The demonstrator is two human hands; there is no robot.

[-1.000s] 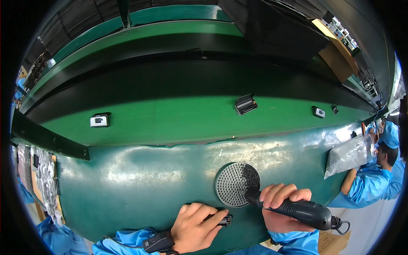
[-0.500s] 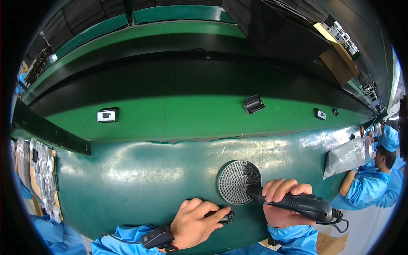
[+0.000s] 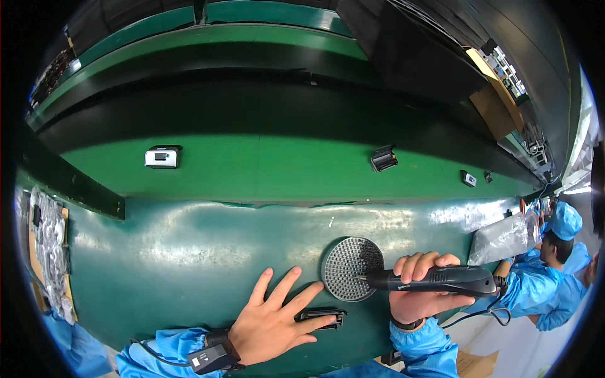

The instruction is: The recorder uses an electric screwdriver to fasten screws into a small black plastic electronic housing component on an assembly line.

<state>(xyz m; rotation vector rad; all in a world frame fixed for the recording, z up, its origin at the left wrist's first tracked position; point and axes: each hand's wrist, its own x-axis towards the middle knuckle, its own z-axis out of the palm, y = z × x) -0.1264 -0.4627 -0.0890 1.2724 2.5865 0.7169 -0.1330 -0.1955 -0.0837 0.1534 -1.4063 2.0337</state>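
My right hand [image 3: 419, 293] is wrapped round a black corded electric screwdriver [image 3: 454, 279], held nearly level and pointing left. Its thin tip reaches over a round grey dish [image 3: 324, 272] whose face is covered with small holes or studs. My left hand [image 3: 271, 324] lies open with fingers spread, palm down, just left of the dish. By its thumb and index finger sits a small black plastic housing [image 3: 340, 318], partly hidden under the hand. I see nothing gripped in my left hand.
Beyond the green bench, a green belt carries a white-and-black device [image 3: 162, 157], an open black housing [image 3: 383, 159] and a smaller device [image 3: 468, 179]. A clear plastic bag [image 3: 501, 239] lies at right near a co-worker [image 3: 535, 277] in blue. Bagged parts [image 3: 50, 252] fill a tray at left.
My left hand has let go of the black housing and spread its fingers. In my right hand the screwdriver has turned more level. The view has shifted a little.
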